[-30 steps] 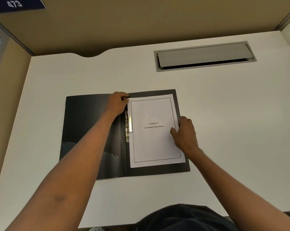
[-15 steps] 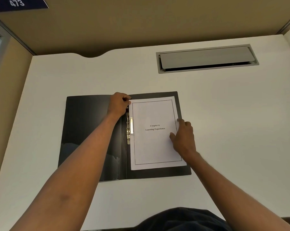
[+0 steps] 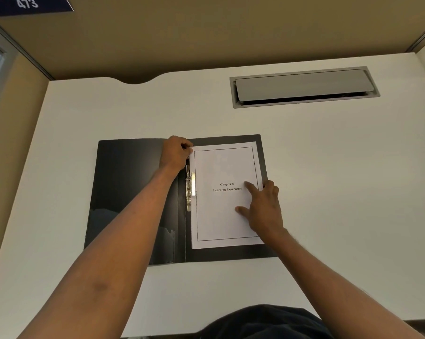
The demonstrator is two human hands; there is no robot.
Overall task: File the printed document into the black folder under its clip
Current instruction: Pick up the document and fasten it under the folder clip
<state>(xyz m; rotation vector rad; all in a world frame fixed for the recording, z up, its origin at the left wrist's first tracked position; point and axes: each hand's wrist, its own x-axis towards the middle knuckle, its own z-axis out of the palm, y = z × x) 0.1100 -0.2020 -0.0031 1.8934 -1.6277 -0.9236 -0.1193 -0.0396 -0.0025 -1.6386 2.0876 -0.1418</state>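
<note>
The black folder [image 3: 133, 192] lies open on the white desk. On its right half rests the printed document [image 3: 221, 216], a white sheet headed "Chapter 6 Learning Experience". The metal clip [image 3: 190, 189] stands along the spine at the sheet's left edge. My left hand [image 3: 176, 152] is curled at the top of the spine, pinching the clip's upper end beside the sheet's top left corner. My right hand [image 3: 262, 206] lies flat on the sheet's right side, fingers spread and pointing left.
A grey cable hatch [image 3: 304, 86] is set into the desk [image 3: 353, 192] at the back right. Tan partition walls enclose the desk at the back and left. A blue sign reading 473 [image 3: 28, 3] hangs at the top left.
My right hand has spread its fingers and slid a little further onto the sheet. My left hand stays at the top of the clip. The view has shifted slightly.
</note>
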